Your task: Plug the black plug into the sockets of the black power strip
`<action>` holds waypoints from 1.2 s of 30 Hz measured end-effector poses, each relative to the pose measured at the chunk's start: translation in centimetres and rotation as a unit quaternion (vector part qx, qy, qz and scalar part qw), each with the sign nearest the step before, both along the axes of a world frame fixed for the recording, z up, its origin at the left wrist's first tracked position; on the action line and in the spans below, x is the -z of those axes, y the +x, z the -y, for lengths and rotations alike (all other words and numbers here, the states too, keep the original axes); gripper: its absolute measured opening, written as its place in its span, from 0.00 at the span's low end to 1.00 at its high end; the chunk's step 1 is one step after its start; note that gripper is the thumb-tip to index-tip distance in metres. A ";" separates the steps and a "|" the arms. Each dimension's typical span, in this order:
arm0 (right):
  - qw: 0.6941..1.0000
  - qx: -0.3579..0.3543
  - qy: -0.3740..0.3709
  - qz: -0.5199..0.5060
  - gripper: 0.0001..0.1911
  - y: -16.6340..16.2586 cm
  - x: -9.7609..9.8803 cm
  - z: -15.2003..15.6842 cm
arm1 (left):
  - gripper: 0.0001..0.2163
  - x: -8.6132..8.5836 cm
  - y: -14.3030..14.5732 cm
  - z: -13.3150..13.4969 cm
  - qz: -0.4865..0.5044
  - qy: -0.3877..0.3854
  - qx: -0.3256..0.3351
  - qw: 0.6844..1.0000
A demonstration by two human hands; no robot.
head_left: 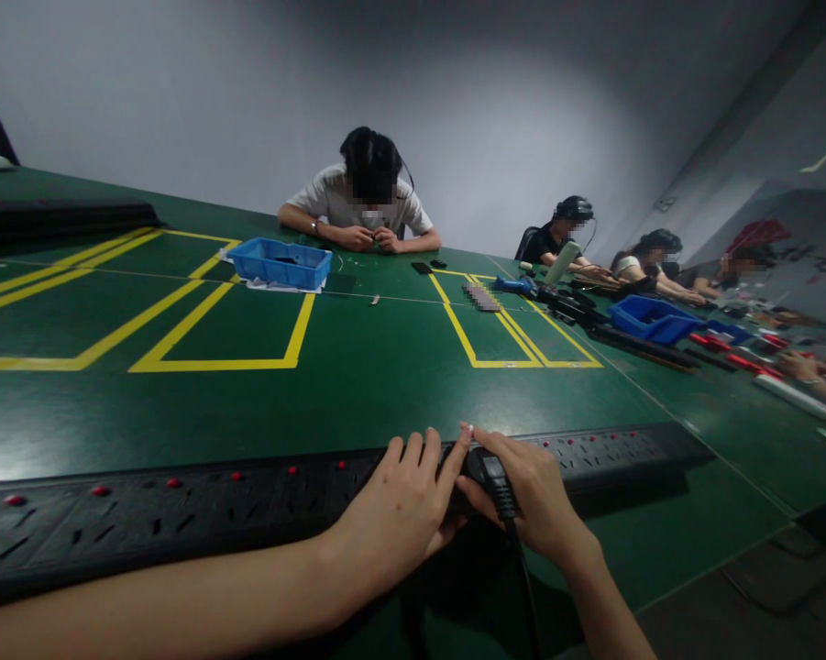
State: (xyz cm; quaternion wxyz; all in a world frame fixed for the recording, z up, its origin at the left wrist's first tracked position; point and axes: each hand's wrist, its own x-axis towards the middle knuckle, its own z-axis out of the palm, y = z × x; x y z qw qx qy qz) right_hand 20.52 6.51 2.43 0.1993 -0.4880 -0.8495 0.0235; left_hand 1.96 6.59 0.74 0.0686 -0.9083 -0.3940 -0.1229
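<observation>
A long black power strip (179, 513) with red switches runs along the near edge of the green table (357, 376). My right hand (536, 500) is closed around a black plug (490, 472) pressed against the strip, its cable (523, 587) trailing down toward me. My left hand (402, 504) lies on the strip just left of the plug, fingers stretched over its top and touching the plug.
A person sits across the table with hands together, behind a blue tray (281, 263). More people work at the right beside another blue tray (653, 319), tools and red parts. Yellow tape lines (213, 362) mark boxes on the table.
</observation>
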 end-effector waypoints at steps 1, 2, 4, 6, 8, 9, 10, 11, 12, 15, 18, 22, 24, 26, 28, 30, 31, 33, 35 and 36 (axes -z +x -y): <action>1.000 0.001 0.001 0.001 0.23 0.0 0.0 0.0 | 0.33 0.0 0.0 0.0 0.000 -0.002 0.000 1.000; 1.000 0.002 0.001 0.002 0.23 0.0 0.0 0.0 | 0.33 0.0 0.0 0.0 0.000 -0.004 0.001 1.000; 1.000 0.003 -0.002 0.003 0.24 0.0 0.0 -0.1 | 0.32 -0.1 0.0 0.0 0.000 -0.008 0.002 1.000; 1.000 0.001 -0.006 0.002 0.24 0.0 0.1 -0.1 | 0.32 -0.1 0.0 0.0 0.000 -0.010 0.002 1.000; 1.000 -0.001 -0.009 0.002 0.23 0.1 0.1 -0.1 | 0.32 -0.2 0.0 0.0 -0.001 -0.011 0.000 1.000; 1.000 -0.001 -0.010 0.003 0.23 0.1 0.2 0.0 | 0.32 -0.2 0.0 0.0 -0.001 -0.012 0.000 1.000; 1.000 -0.002 -0.009 0.003 0.23 0.2 0.2 0.0 | 0.32 -0.2 0.0 0.0 -0.001 -0.013 0.001 1.000; 1.000 -0.001 -0.006 0.004 0.23 0.2 0.2 0.0 | 0.32 -0.2 0.0 0.0 -0.001 -0.014 0.002 1.000; 1.000 -0.001 -0.004 0.003 0.23 0.2 0.2 0.0 | 0.32 -0.2 0.0 0.0 -0.001 -0.014 0.003 1.000; 1.000 -0.003 0.002 0.001 0.23 0.2 0.3 -0.1 | 0.32 -0.2 0.0 -0.1 0.000 -0.009 0.005 1.000; 1.000 -0.003 0.000 0.003 0.23 0.1 0.3 -0.1 | 0.32 -0.1 0.0 -0.2 0.000 -0.004 0.002 1.000; 1.000 -0.001 0.002 0.003 0.23 0.1 0.2 -0.1 | 0.32 0.0 0.0 -0.1 0.000 -0.003 0.001 1.000; 1.000 -0.002 0.002 0.000 0.23 0.1 0.2 -0.1 | 0.32 0.0 0.0 0.0 0.000 -0.003 0.001 1.000; 1.000 -0.003 0.005 0.001 0.23 0.1 0.2 0.0 | 0.32 -0.1 0.0 0.0 -0.002 0.000 0.000 1.000; 1.000 -0.002 0.005 0.002 0.22 0.1 0.2 0.0 | 0.32 -0.1 0.0 0.0 -0.003 0.002 0.000 1.000; 1.000 -0.001 0.002 0.002 0.22 0.1 0.1 0.0 | 0.32 -0.1 0.0 0.0 -0.003 0.001 0.001 1.000; 1.000 -0.001 0.000 0.001 0.22 0.1 0.1 0.0 | 0.32 -0.1 0.0 0.0 -0.003 0.000 0.002 1.000; 1.000 -0.003 -0.002 0.001 0.23 0.1 0.1 -0.1 | 0.32 -0.2 0.0 0.0 -0.004 -0.001 0.002 1.000; 1.000 -0.002 -0.004 0.002 0.23 0.1 0.1 -0.1 | 0.32 -0.2 0.0 0.0 -0.004 0.001 0.002 1.000; 1.000 0.000 -0.005 0.002 0.23 0.1 0.0 0.0 | 0.32 -0.2 0.0 0.0 -0.004 0.001 0.001 1.000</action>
